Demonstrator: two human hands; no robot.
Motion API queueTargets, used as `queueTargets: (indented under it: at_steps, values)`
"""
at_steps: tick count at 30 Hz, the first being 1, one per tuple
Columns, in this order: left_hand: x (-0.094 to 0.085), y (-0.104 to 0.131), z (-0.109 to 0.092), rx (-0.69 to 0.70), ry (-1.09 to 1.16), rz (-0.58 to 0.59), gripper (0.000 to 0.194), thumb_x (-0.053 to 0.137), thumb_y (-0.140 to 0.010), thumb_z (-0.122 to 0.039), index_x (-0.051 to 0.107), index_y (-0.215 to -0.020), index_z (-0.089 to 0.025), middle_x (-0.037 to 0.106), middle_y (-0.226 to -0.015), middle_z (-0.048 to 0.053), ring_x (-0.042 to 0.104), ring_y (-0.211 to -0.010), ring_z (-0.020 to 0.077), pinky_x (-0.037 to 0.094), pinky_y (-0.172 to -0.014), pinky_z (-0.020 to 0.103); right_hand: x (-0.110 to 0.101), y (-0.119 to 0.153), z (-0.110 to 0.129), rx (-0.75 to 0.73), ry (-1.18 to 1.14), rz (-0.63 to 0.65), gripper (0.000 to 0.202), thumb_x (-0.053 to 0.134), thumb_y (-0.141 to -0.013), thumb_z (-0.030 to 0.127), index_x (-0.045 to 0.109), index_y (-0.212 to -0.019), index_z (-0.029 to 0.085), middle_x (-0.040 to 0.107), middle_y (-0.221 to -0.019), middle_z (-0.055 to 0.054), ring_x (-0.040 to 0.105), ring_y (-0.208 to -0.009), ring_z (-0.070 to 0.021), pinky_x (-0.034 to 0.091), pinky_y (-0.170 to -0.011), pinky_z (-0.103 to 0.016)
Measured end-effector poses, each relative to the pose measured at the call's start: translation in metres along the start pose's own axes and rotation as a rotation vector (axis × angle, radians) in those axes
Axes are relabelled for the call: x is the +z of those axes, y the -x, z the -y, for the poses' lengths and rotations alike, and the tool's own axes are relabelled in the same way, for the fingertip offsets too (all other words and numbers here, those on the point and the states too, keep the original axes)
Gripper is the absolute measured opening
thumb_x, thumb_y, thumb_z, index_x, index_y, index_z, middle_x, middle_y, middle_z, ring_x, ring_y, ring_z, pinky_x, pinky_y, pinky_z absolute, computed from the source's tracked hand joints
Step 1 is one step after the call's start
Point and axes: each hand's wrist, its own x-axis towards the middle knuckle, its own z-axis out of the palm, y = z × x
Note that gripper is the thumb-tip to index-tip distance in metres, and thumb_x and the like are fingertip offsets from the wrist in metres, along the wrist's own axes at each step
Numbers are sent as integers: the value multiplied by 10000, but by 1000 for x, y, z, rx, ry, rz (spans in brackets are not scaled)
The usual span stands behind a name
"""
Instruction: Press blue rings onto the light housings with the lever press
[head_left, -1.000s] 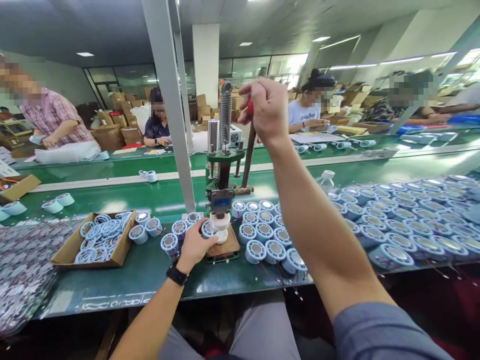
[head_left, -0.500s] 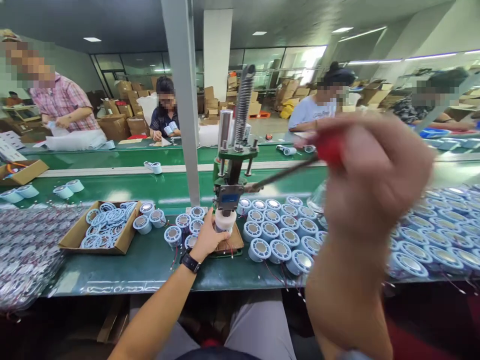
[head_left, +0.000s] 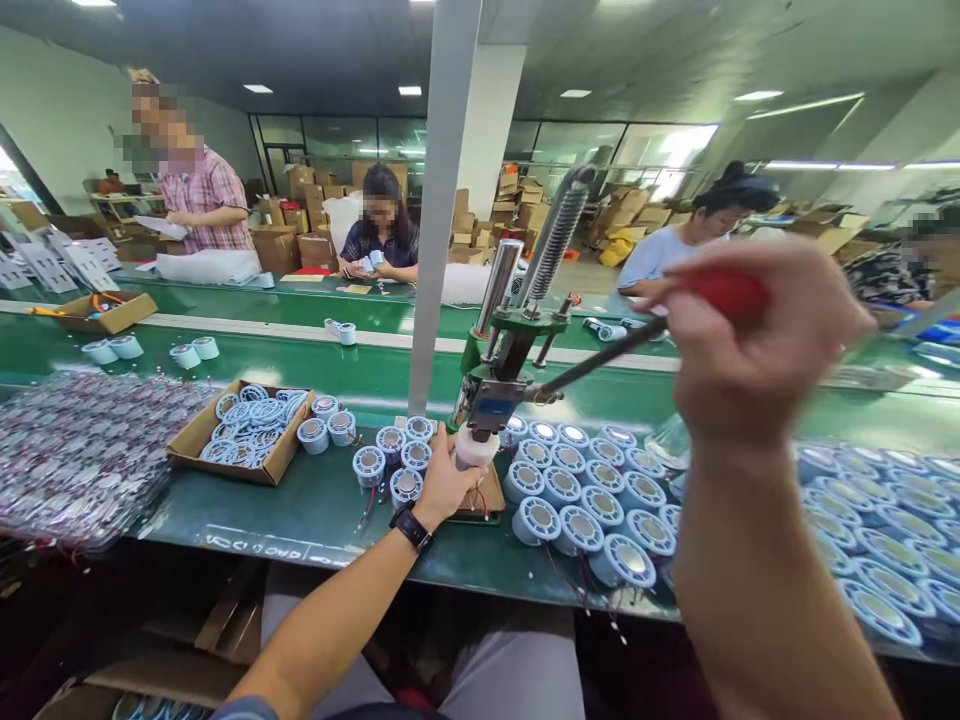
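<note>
A hand lever press (head_left: 517, 340) with a tall spring stands on the green bench in front of me. Its white round pressing head (head_left: 478, 446) is down over a small cylindrical blue housing (head_left: 471, 462), mostly hidden by the head and fingers. My left hand (head_left: 444, 482), with a dark watch on the wrist, is wrapped round this housing from the left. Raised at the right, my right hand (head_left: 765, 340) is closed on the red knob (head_left: 731, 292) of the press lever (head_left: 607, 352); it is somewhat blurred. Red wires hang over the brown base plate (head_left: 491, 492).
Many blue round housings (head_left: 581, 528) with wires crowd the bench right of the press, several more to its left. A cardboard box (head_left: 251, 462) holds blue rings. Bagged wired parts (head_left: 90, 450) lie far left. A grey post (head_left: 441, 200) rises behind; co-workers sit and stand across the conveyor.
My view has swung left and tilted, so the bench and press appear shifted right. Both hands keep their places on the housing and the lever knob.
</note>
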Motion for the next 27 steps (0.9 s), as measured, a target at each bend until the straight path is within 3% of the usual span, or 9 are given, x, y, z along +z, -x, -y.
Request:
queueTargets:
  at_steps: [3,5,7,9,10,14,17,22,27]
  values:
    - [2,33,-10,60,-92,0,961,740,-643,-70,316,-1499,-170,573,-1332,130,508,-1285,282,320,-1164,452,22,-63,-26,96,94,93,268,466,-927,254,643,-1080,124,656,-1045,-32,650,-937,-126,456,-834,-304]
    - [-9,70,-16,85,-231,17,863,750,-632,-82,445,-1431,-198,588,-1281,113,531,-1243,286,360,-1140,452,33,-60,-29,77,176,44,329,506,-922,233,627,-1181,71,641,-1179,-96,590,-1129,-161,413,-990,-342]
    - [-36,109,-21,86,-380,15,722,733,-662,-116,547,-1349,-239,585,-1266,95,542,-1218,279,390,-1119,447,43,-16,-20,27,138,-151,336,521,-939,206,609,-1241,87,605,-1246,-118,532,-1223,-193,394,-1056,-385]
    - [-77,134,-25,88,-512,-148,582,691,-724,-185,589,-1294,-246,576,-1273,97,547,-1209,285,421,-1089,462,62,58,-4,3,36,-286,286,471,-971,195,621,-1212,162,629,-1146,-97,589,-1105,-209,481,-960,-400]
    - [-100,140,-26,77,-572,-260,547,679,-736,-220,597,-1276,-231,583,-1258,106,562,-1185,295,440,-1065,479,76,101,5,29,6,-159,286,454,-969,173,618,-1202,206,641,-1089,-77,603,-1057,-216,497,-936,-413]
    - [-174,124,-25,27,-789,-523,500,658,-729,-245,611,-1220,-162,633,-1181,128,578,-1155,327,446,-1047,526,146,244,32,-35,215,260,343,421,-948,182,595,-1243,198,612,-1198,-127,586,-1102,-287,496,-901,-459]
    - [-190,104,-13,49,-889,-542,503,644,-727,-195,604,-1225,-139,629,-1229,137,556,-1209,317,423,-1090,507,180,292,36,-75,392,321,392,352,-969,188,550,-1307,171,538,-1359,-146,489,-1259,-341,406,-1001,-528]
    - [-192,91,-10,119,-955,-474,559,634,-791,-221,541,-1338,-151,574,-1349,146,558,-1256,286,466,-1075,447,165,318,17,-137,300,310,309,386,-1009,325,579,-1206,186,574,-1347,-88,521,-1215,-304,441,-930,-433]
    - [-265,62,-84,149,-1260,-440,373,369,-908,-128,661,-1141,-122,701,-1129,131,654,-1079,244,480,-1027,442,129,336,-4,-107,94,318,103,540,-953,299,571,-931,204,638,-1233,-77,597,-1099,-262,517,-857,-384]
